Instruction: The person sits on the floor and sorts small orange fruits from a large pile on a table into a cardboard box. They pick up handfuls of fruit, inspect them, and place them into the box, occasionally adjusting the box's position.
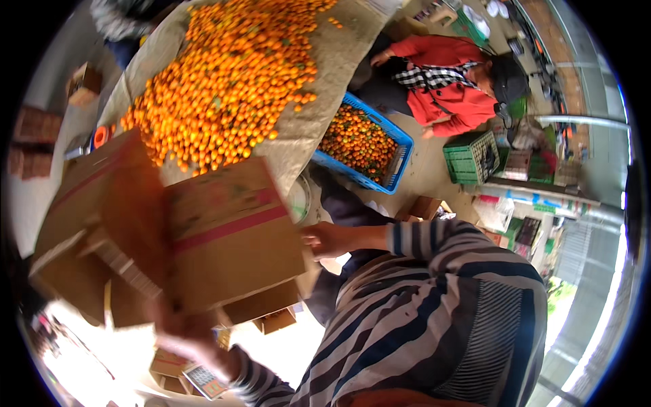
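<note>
A large brown cardboard box [229, 239] with a pinkish-red printed stripe is tilted in front of me, its left part [86, 203] blurred. At the box's right edge, my right hand [325, 240] grips it with curled fingers. My left hand [185, 328], smeared by motion, is at its lower edge, fingers against the cardboard. A translucent orange-red patch [135, 208] shows between the box panels; blur hides what it is. Beyond the box, a big heap of small orange citrus fruits [229, 76] lies on a beige cloth [300, 137].
A blue plastic crate [402, 163] of the same fruits stands on the right. Beside it sits a person in a red jacket [447, 86]; another person [124, 25] is at the upper left. A green crate [465, 157], a calculator [206, 380] and smaller cartons [277, 320] are around me.
</note>
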`<state>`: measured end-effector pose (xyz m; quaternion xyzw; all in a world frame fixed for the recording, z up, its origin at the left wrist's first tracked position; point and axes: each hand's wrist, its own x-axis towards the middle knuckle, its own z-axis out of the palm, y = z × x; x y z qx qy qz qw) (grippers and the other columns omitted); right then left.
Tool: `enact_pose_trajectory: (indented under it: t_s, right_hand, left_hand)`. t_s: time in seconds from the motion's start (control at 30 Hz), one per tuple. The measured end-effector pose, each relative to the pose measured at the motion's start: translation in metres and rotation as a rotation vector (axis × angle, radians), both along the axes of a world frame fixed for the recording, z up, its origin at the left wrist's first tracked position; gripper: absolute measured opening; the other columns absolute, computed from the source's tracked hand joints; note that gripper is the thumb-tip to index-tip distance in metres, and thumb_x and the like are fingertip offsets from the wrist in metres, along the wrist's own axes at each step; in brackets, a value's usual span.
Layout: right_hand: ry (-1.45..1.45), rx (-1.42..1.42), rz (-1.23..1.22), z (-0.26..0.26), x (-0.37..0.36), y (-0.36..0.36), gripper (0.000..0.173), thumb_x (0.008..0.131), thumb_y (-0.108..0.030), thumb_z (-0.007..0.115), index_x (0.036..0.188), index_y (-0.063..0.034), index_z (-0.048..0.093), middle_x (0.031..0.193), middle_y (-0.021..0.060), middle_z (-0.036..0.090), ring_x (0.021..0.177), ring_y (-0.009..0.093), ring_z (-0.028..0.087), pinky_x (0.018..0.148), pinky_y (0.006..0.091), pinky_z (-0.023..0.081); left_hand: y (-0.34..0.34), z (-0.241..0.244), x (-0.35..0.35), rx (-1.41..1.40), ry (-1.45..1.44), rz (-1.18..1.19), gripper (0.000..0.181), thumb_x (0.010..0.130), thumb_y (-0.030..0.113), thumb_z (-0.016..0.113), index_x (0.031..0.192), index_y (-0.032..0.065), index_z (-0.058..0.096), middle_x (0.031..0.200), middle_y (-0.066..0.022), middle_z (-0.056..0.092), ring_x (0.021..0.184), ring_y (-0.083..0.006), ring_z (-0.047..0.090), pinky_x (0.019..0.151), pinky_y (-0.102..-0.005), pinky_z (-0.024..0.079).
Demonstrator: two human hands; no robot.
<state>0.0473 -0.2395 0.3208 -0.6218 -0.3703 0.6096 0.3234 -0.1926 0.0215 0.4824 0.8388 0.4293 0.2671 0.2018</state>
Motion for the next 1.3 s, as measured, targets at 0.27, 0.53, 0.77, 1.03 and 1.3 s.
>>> enact_pose_trajectory:
  t_s: [0.27,0.53,0.77,1.03,1.3]
  right_hand:
    - [-0.030,-0.309,-0.821,-0.014,0.147,-0.220,0.042,0.099,-0.009,0.073,0.139,0.0008,0.065,0.133,0.0116,0.071,0.124,0.020,0.063,0.106,0.0383,0.051]
    - [0.405,-0.358,-1.512,-0.140,0.234,-0.393,0.037,0.109,-0.035,0.059,0.134,-0.0087,0.066,0.126,0.0079,0.073,0.106,0.022,0.075,0.089,0.0447,0.063]
    - [0.121,-0.438,-1.760,-0.171,0.317,-0.440,0.045,0.108,-0.051,0.058,0.128,-0.0117,0.065,0.113,0.0062,0.072,0.102,0.025,0.072,0.083,0.0468,0.062]
    - [-0.967,-0.303,-0.886,-0.175,0.377,-0.480,0.021,0.104,-0.019,0.066,0.098,0.0001,0.072,0.095,0.0128,0.073,0.083,0.026,0.068,0.074,0.0395,0.057]
    - [-0.192,-0.277,-0.698,-0.159,0.423,-0.227,0.005,0.101,-0.009,0.061,0.097,-0.0050,0.060,0.078,0.0021,0.054,0.063,0.012,0.053,0.051,0.0278,0.043]
  left_hand:
    - [-0.154,-0.158,0.367,-0.074,0.023,-0.828,0.015,0.073,0.006,0.072,0.086,0.0111,0.065,0.086,-0.0109,0.067,0.079,-0.0384,0.066,0.069,-0.0502,0.054]
    - [-0.308,-0.231,0.551,-0.348,0.500,-1.119,0.016,0.086,0.016,0.069,0.098,0.0085,0.078,0.093,-0.0175,0.077,0.088,-0.0375,0.078,0.074,-0.0479,0.063]
    - [-0.345,-0.271,0.560,-0.550,0.283,-1.021,0.015,0.092,0.012,0.062,0.090,0.0045,0.075,0.090,-0.0197,0.076,0.083,-0.0392,0.077,0.069,-0.0492,0.062]
    - [-0.320,-0.325,0.473,-0.649,0.328,-0.995,0.028,0.086,0.017,0.072,0.109,0.0004,0.073,0.107,-0.0252,0.073,0.103,-0.0429,0.073,0.073,-0.0543,0.061]
    - [-0.206,-0.331,0.197,-0.925,0.300,-0.201,0.027,0.086,0.022,0.067,0.107,0.0064,0.072,0.102,-0.0225,0.075,0.105,-0.0436,0.072,0.090,-0.0551,0.058]
